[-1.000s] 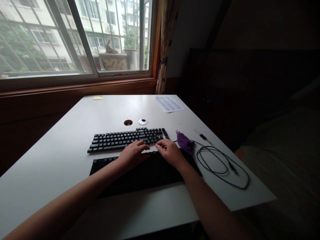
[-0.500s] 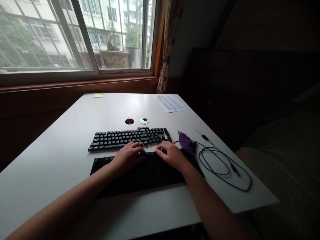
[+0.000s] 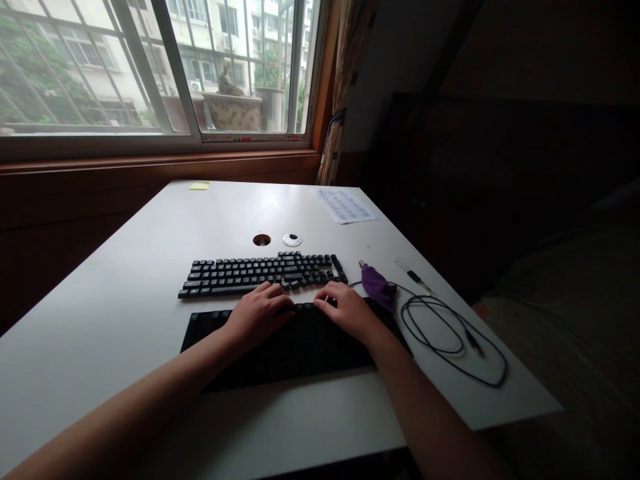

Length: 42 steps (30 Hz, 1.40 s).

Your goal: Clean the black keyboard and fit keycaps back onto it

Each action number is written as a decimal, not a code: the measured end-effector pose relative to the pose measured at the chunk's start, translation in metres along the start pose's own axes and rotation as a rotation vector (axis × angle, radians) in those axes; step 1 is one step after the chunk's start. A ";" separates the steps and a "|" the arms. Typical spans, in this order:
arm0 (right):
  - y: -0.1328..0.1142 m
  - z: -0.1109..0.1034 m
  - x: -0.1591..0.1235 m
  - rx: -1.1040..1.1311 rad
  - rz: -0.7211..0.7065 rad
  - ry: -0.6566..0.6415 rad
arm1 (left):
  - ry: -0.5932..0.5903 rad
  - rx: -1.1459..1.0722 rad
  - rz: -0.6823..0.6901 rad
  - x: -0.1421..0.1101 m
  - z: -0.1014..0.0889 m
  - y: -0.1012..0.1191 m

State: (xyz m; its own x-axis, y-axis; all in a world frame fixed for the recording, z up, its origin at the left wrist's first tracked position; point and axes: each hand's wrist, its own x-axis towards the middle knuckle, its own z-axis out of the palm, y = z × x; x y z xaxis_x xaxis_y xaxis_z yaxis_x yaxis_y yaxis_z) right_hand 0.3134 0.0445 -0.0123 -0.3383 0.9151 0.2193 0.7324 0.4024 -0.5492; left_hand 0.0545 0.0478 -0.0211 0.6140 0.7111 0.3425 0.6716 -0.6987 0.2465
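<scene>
A black keyboard (image 3: 305, 350) lies in front of me on the white table, with some keycaps showing along its far edge; most of its surface is too dark to make out. My left hand (image 3: 261, 312) rests over the far edge, left of its middle, fingers curled together. Just to the right, my right hand (image 3: 346, 308) is at the same edge, thumb and forefinger close together. Whatever either hand's fingertips hold is too small or hidden to name. Beyond both hands, loose black keycaps (image 3: 240, 275) stand in rows laid out like a keyboard.
Right of the keyboard lie a purple cloth (image 3: 379, 287), a wire tool with a black handle (image 3: 414, 276) and a coiled black cable (image 3: 450, 350). Farther back are a cable hole (image 3: 262, 240), a round silver cover (image 3: 292, 240), printed sheets (image 3: 347, 206) and a yellow note (image 3: 199, 186).
The gap between my left thumb and fingers has narrowed. My right hand stays almost in the same place by the far edge. The whole view has shifted slightly.
</scene>
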 end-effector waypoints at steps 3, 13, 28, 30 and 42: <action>-0.001 0.001 -0.001 -0.055 0.001 -0.013 | 0.010 0.005 0.006 0.000 0.000 0.001; 0.000 -0.002 -0.001 -0.026 -0.010 -0.024 | 0.019 0.015 0.008 0.000 -0.001 0.003; 0.000 -0.002 -0.002 0.028 0.005 -0.006 | 0.015 0.012 0.005 0.000 0.000 0.001; 0.000 -0.002 -0.002 0.032 0.011 -0.009 | 0.013 0.013 0.005 0.000 0.000 0.001; -0.001 -0.002 -0.003 0.041 0.011 0.002 | 0.030 0.024 0.016 0.000 -0.003 0.004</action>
State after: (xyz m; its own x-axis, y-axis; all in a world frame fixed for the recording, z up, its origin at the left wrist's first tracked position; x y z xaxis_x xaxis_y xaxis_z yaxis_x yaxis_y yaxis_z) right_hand 0.3152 0.0420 -0.0108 -0.3287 0.9197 0.2146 0.7113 0.3906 -0.5844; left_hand 0.0562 0.0450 -0.0174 0.6123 0.6968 0.3736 0.6718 -0.7077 0.2189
